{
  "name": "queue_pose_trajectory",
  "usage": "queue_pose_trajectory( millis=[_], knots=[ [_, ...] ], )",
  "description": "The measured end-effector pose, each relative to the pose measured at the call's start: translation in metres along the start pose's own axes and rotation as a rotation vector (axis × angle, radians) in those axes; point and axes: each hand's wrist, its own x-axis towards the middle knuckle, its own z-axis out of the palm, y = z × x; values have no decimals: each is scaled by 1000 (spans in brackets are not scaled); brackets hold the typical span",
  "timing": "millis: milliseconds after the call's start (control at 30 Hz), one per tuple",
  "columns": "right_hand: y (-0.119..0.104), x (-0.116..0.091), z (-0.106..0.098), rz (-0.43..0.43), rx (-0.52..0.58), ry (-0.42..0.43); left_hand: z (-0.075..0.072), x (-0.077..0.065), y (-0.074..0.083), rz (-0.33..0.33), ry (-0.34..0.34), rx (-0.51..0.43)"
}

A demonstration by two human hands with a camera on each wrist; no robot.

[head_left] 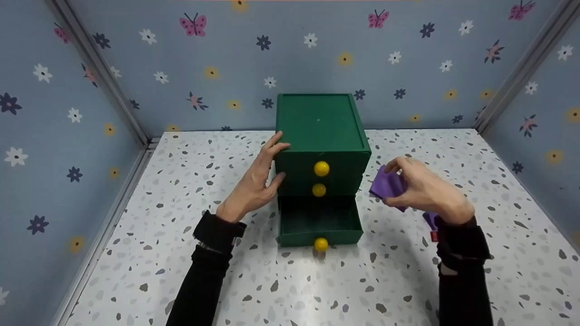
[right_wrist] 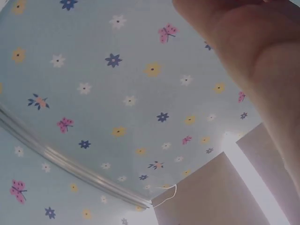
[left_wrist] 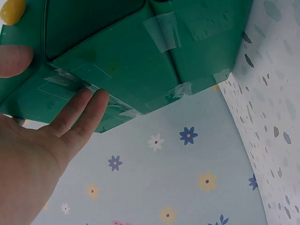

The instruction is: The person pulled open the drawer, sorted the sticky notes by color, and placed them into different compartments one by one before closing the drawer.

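A green drawer cabinet point(head_left: 321, 122) with yellow round knobs stands on the table. Its bottom drawer point(head_left: 299, 237) is pulled out, and the inside that shows is bare green. My left hand point(head_left: 253, 183) rests against the cabinet's left side, fingers fairly straight and thumb near the front edge. In the left wrist view, two fingertips touch the taped side panel point(left_wrist: 126, 70). To the right of the cabinet, my right hand point(head_left: 423, 188) pinches a purple angular piece point(head_left: 385, 183) between thumb and fingers, partly hiding it. The right wrist view shows only part of that hand point(right_wrist: 253, 51).
Beside the right wrist lies another purple item point(head_left: 429, 220) with a small red part point(head_left: 434, 236), partly covered by the sleeve. The speckled table point(head_left: 181, 181) meets a flowered blue back wall point(head_left: 226, 59), with metal-edged side walls left and right.
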Motion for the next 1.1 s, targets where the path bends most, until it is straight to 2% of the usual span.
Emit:
queue_pose_trajectory(
  millis=[167,533,733,933,1100],
  knots=[
    [-16,4,14,-73,-11,-58,0,0,1,9,1,3],
    [-44,18,54,-241,-119,-157,-1,0,0,27,2,27],
    [-46,29,74,-267,-161,-149,-1,0,-1,22,-1,42],
    [-43,38,91,-330,-203,-113,-1,0,-1,27,-3,36],
    [-42,43,101,-320,-227,-153,-1,0,-1,19,-4,39]
  ],
)
